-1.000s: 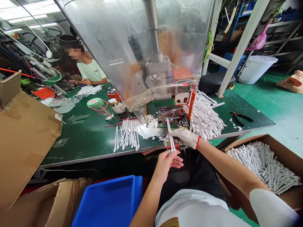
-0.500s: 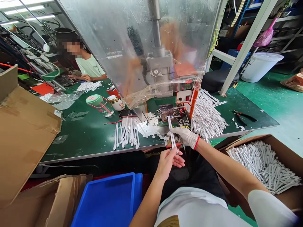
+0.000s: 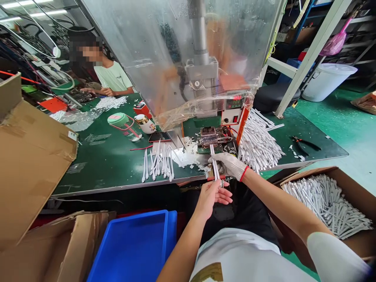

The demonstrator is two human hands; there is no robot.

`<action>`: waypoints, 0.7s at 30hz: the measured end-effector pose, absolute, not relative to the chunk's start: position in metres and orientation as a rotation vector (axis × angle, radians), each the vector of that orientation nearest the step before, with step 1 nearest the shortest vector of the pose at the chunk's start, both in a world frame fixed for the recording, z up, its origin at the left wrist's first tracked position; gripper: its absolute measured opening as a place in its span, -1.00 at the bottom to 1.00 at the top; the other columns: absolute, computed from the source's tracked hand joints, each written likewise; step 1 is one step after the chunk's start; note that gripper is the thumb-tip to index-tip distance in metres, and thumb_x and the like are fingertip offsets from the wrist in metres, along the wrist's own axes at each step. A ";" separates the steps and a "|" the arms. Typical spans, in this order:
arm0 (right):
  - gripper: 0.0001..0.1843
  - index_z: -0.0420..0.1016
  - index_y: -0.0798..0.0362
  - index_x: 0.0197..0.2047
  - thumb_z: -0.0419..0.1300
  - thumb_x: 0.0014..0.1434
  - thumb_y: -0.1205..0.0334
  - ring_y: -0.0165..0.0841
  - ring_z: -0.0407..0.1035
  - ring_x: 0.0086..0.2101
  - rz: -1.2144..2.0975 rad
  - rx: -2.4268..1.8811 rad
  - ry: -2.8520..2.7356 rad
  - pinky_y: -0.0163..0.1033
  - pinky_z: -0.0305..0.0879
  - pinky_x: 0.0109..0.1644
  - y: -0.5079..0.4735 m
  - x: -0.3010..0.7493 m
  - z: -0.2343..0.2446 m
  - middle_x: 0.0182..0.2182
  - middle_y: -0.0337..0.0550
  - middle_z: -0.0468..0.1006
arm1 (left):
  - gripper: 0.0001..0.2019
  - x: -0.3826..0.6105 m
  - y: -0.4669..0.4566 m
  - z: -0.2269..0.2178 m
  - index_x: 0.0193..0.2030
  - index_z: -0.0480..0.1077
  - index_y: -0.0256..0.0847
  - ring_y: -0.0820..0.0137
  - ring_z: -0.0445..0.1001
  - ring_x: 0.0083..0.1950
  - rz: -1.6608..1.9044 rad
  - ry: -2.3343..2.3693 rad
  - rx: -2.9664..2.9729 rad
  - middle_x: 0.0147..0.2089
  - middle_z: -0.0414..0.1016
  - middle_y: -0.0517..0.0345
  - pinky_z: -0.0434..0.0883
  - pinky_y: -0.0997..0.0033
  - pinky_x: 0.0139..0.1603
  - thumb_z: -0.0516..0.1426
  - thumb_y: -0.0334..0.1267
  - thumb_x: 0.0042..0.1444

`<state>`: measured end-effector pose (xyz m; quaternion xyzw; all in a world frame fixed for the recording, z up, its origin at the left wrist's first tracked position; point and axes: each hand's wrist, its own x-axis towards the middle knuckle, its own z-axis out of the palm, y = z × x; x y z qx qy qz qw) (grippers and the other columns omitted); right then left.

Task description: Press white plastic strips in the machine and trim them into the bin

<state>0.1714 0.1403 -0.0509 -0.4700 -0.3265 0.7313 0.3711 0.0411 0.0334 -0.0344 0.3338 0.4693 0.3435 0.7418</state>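
A slender white plastic stick (image 3: pixel 214 166) stands nearly upright at lower centre, just off the front edge of the dark green surface (image 3: pixel 96 172). The right hand (image 3: pixel 229 165), in a white fabric glove with a red band at the wrist, has a firm pinching grip on its middle. The bare left hand (image 3: pixel 212 199) sits open below, palm turned up, its grip not closed; whether its fingers (image 3: pixel 223 199) touch the stick's lower end cannot be told. Just ahead lies a small metal die block (image 3: pixel 209 137) under a press (image 3: pixel 201 66) shrouded in clear plastic sheeting, with white scraps (image 3: pixel 183 154) scattered beside it. A heap of white sticks (image 3: pixel 258 145) sits to the right, a loose row of sticks (image 3: pixel 158 164) to the left, and a cardboard box of sticks (image 3: pixel 305 171) at lower right. A thin stick held at one point could slip if the grip slackens and drop below the edge; fingers straying under the press would be at real risk.
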 end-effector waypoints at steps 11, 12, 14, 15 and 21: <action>-0.70 0.55 0.16 -0.36 0.22 0.20 0.07 -0.47 0.20 -0.62 1.614 -1.266 -0.831 -0.37 0.10 -0.61 0.165 0.155 -0.045 -0.53 -0.16 0.48 | -0.30 0.043 0.036 -0.038 -0.27 0.51 -0.41 0.28 0.59 -0.47 0.779 1.056 0.789 -0.47 0.59 -0.08 0.46 0.45 -0.46 0.15 0.36 0.01; -0.69 0.54 0.16 -0.36 0.23 0.20 0.05 -0.47 0.19 -0.62 1.600 -1.268 -0.856 -0.37 0.10 -0.60 0.165 0.155 -0.044 -0.56 -0.17 0.47 | -0.31 0.043 0.036 -0.040 -0.26 0.51 -0.41 0.28 0.59 -0.47 0.782 1.065 0.792 -0.47 0.59 -0.08 0.45 0.45 -0.46 0.14 0.36 0.01; -0.64 0.53 0.16 -0.39 0.25 0.20 0.00 -0.46 0.19 -0.61 1.557 -1.267 -0.925 -0.35 0.11 -0.56 0.164 0.154 -0.041 -0.59 -0.19 0.45 | -0.32 0.043 0.036 -0.044 -0.26 0.51 -0.41 0.28 0.59 -0.46 0.792 1.085 0.796 -0.47 0.59 -0.08 0.45 0.45 -0.45 0.15 0.34 0.02; -0.62 0.52 0.16 -0.38 0.25 0.21 -0.03 -0.45 0.21 -0.59 1.536 -1.267 -0.964 -0.35 0.14 -0.54 0.164 0.154 -0.040 -0.58 -0.19 0.46 | -0.32 0.043 0.036 -0.045 -0.26 0.51 -0.41 0.28 0.59 -0.46 0.798 1.091 0.795 -0.47 0.59 -0.08 0.45 0.44 -0.44 0.15 0.34 0.02; -0.65 0.49 0.17 -0.08 0.15 0.36 0.01 -0.34 0.43 -0.25 1.514 -1.251 -1.075 -0.22 0.44 -0.17 0.159 0.167 -0.038 -0.18 -0.12 0.51 | -0.34 0.044 0.036 -0.043 -0.27 0.51 -0.40 0.29 0.58 -0.45 0.822 1.101 0.810 -0.49 0.59 -0.06 0.46 0.41 -0.39 0.19 0.32 0.00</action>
